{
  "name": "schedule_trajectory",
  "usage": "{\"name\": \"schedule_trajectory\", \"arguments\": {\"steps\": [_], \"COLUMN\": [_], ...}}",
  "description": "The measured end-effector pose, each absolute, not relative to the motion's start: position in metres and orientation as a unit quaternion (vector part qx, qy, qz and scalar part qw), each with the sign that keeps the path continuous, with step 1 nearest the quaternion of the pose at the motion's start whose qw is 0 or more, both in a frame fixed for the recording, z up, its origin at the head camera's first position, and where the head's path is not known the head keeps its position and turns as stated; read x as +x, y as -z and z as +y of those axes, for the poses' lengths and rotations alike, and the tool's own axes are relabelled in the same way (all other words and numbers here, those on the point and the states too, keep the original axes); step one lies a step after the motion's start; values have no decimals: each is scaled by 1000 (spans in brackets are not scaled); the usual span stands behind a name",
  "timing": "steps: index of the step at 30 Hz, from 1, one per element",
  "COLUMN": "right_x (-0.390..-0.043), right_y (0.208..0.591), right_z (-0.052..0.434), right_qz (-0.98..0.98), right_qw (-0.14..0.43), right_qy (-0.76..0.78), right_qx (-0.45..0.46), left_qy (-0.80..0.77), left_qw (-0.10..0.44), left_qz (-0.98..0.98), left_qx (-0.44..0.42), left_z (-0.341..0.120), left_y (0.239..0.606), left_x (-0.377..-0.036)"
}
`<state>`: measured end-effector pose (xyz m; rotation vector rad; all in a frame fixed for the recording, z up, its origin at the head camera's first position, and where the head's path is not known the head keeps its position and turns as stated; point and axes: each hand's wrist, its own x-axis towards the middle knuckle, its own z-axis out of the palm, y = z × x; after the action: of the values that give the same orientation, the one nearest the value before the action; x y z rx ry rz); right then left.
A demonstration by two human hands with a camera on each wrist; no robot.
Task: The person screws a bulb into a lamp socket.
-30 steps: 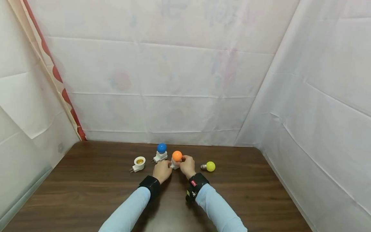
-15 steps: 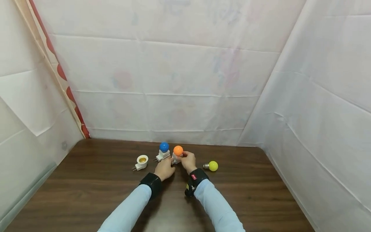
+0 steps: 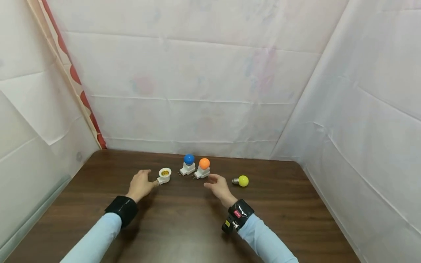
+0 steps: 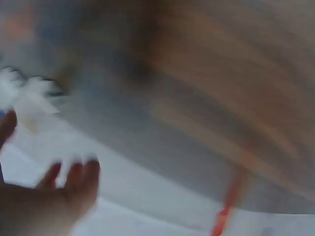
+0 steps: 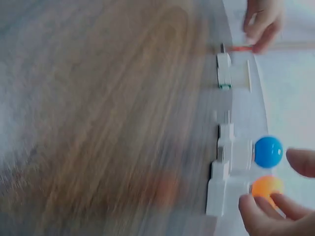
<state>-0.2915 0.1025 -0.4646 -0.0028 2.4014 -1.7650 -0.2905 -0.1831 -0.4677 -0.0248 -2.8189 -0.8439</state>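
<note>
My left hand [image 3: 140, 185] is beside an empty white plug-in lamp socket [image 3: 163, 179], fingers spread and the thumb at its prong end. Whether the thumb touches it I cannot tell. My right hand [image 3: 219, 188] holds nothing; its fingers are loosely bent just in front of the orange bulb [image 3: 204, 163], which stands upright in a white socket [image 3: 201, 173]. To the left of that stands a blue bulb [image 3: 189, 159] in a like socket [image 3: 187, 169]. The left wrist view is blurred, with the left hand [image 4: 54, 201] apart from the white sockets.
A yellow bulb [image 3: 243, 180] with a metal screw base lies on its side to the right of my right hand. The brown wooden table [image 3: 184, 226] ends at white sheeting [image 3: 197, 120] at the back and sides.
My left hand has let go of the orange bulb's socket and moved left to the empty one. My right hand has come off the orange bulb and drawn back slightly. The camera has shifted a little.
</note>
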Motion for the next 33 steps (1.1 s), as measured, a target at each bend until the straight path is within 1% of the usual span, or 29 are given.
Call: {"name": "schedule_trajectory", "arguments": {"steps": [2,4,9,14,21,26,30,33], "right_x": [-289,-286,-277,-267,-260,-260,-261,-264], "right_y": [463,463,468,474,477,477,475,473], "right_z": [100,98,97,103,114,128,141,154], "right_qz": [814,823,830,824,824,825,832,841], "right_qw": [89,97,135,163,165,162,147,110], "right_qy": [574,556,526,518,518,520,514,507], "right_qx": [-33,-65,-131,-160,-159,-152,-148,-152], "left_qy": [276,276,294,301,303,335,360,366], "left_qw": [50,31,45,64,96,92,82,77], "left_qz": [-960,-960,-954,-951,-948,-938,-929,-928], "left_qx": [-16,-26,-30,-16,-21,-5,7,2], "left_z": [-189,-188,-173,-164,-169,-171,-171,-171], "left_y": [474,481,494,501,506,508,507,505], "left_x": [-298,-305,-317,-321,-320,-317,-316,-314]}}
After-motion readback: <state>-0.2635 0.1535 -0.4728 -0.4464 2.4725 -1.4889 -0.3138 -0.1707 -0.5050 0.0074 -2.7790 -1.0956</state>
